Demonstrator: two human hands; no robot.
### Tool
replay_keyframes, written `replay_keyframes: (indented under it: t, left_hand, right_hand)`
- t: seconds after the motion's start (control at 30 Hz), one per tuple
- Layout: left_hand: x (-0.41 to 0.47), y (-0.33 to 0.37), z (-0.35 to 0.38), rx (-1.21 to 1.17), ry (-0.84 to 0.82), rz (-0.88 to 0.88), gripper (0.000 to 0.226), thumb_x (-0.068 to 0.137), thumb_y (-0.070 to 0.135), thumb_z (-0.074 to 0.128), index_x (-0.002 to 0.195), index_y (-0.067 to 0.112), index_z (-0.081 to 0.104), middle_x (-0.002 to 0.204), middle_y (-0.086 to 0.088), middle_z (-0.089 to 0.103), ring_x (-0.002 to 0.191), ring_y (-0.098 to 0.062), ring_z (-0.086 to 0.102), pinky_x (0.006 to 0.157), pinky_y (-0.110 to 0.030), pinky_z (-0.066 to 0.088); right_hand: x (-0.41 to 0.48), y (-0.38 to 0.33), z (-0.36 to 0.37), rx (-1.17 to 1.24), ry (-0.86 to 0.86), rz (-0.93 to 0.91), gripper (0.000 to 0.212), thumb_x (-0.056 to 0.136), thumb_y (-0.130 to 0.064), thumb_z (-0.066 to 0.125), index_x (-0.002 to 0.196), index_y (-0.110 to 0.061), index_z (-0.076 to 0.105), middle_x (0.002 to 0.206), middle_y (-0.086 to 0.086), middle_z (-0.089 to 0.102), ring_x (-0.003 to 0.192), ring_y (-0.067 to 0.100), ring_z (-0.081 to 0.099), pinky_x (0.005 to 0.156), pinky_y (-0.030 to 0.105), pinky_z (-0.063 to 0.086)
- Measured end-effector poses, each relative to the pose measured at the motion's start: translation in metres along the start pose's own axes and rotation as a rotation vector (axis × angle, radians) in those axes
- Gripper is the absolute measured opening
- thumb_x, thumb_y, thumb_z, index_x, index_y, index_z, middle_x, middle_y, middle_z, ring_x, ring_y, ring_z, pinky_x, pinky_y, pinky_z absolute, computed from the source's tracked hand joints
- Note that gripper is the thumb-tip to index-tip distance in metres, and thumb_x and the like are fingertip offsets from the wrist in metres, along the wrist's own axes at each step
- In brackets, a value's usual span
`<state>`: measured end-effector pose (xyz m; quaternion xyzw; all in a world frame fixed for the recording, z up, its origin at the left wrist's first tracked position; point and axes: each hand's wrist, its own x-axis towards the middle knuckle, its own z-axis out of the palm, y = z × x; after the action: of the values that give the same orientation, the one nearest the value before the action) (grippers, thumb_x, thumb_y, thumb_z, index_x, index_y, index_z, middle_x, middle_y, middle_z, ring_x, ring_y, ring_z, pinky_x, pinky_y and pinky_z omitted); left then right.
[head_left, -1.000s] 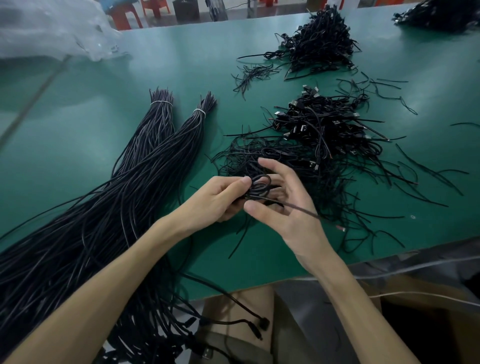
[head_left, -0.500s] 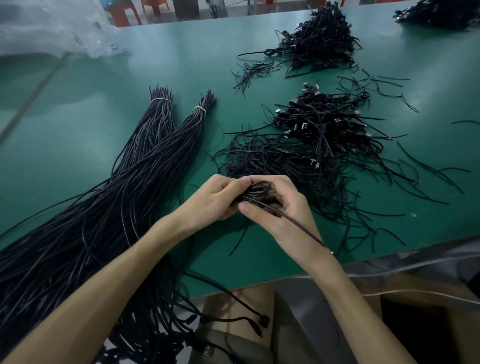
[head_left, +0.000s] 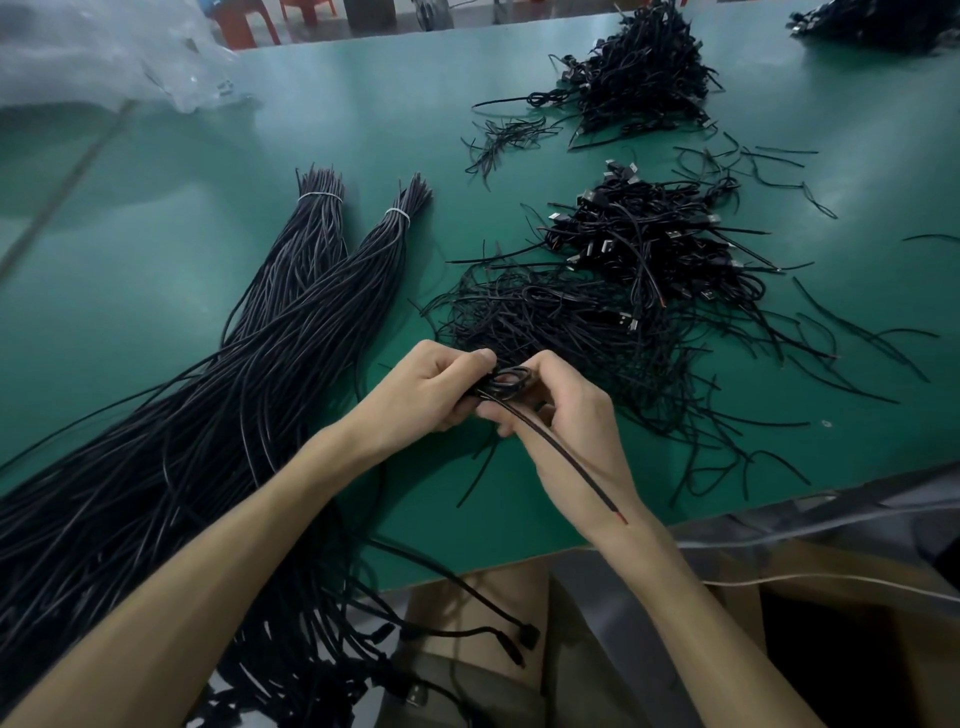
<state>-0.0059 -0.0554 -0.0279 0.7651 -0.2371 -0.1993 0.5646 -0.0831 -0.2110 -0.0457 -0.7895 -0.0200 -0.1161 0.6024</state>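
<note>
We hold a small coil of black cable (head_left: 506, 382) between both hands just above the green table (head_left: 156, 291). Our left hand (head_left: 426, 395) pinches the coil with thumb and curled fingers; our right hand (head_left: 566, 415) curls round its other side. The loose end, seemingly red-tipped, trails across our right wrist.

The right hand (head_left: 566, 415), a second ago spread with straight fingers behind the coiled cable (head_left: 506, 382), now curls over that coil and closes toward the left hand (head_left: 426, 395). The cable's loose tail (head_left: 571, 462), earlier pointing away from the coil over the desk, now lies along the right hand's back.
</note>
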Motion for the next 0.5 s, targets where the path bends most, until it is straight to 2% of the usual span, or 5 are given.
replay_keyframes:
  t: [0.13, 0.27, 0.37, 0.5]
  left_hand:
    - [-0.0006, 0.0014, 0.0003, -0.024, -0.027, 0.001, 0.055, 0.104, 0.037, 0.041, 0.053, 0.018, 0.049, 0.048, 0.006, 0.032, 0.041, -0.012, 0.022, 0.041, -0.020, 0.022]
    - [-0.0011, 0.0029, 0.0003, -0.050, -0.050, 0.001, 0.057, 0.107, 0.035, 0.038, 0.052, 0.023, 0.047, 0.046, 0.008, 0.033, 0.039, -0.011, 0.022, 0.040, -0.019, 0.023]
    - [-0.0012, 0.0023, -0.0008, -0.062, -0.045, -0.015, 0.058, 0.112, 0.028, 0.037, 0.055, 0.023, 0.046, 0.048, 0.007, 0.033, 0.041, -0.011, 0.022, 0.040, -0.019, 0.022]
    - [-0.0012, 0.0023, -0.0003, -0.073, -0.035, -0.016, 0.056, 0.108, 0.032, 0.038, 0.053, 0.025, 0.043, 0.051, 0.005, 0.030, 0.044, -0.014, 0.020, 0.042, -0.020, 0.021]
  right_hand:
    - [0.0006, 0.0016, -0.0032, 0.058, -0.007, -0.002, 0.023, 0.091, -0.016, 0.077, 0.082, -0.005, 0.059, 0.071, 0.008, 0.066, 0.067, 0.017, 0.064, 0.063, 0.017, 0.046]
    - [0.0022, 0.0027, -0.0073, 0.116, -0.028, 0.019, 0.023, 0.092, -0.024, 0.076, 0.079, -0.020, 0.057, 0.069, 0.005, 0.070, 0.067, 0.015, 0.067, 0.065, 0.022, 0.048]
    - [0.0024, 0.0038, -0.0072, 0.145, -0.048, 0.044, 0.024, 0.093, -0.026, 0.075, 0.079, -0.028, 0.055, 0.070, 0.006, 0.070, 0.060, 0.006, 0.061, 0.061, 0.018, 0.043]
    - [0.0021, 0.0036, -0.0050, 0.164, -0.023, 0.062, 0.014, 0.092, -0.023, 0.077, 0.089, -0.020, 0.063, 0.077, -0.003, 0.068, 0.065, 0.011, 0.064, 0.063, 0.018, 0.047]
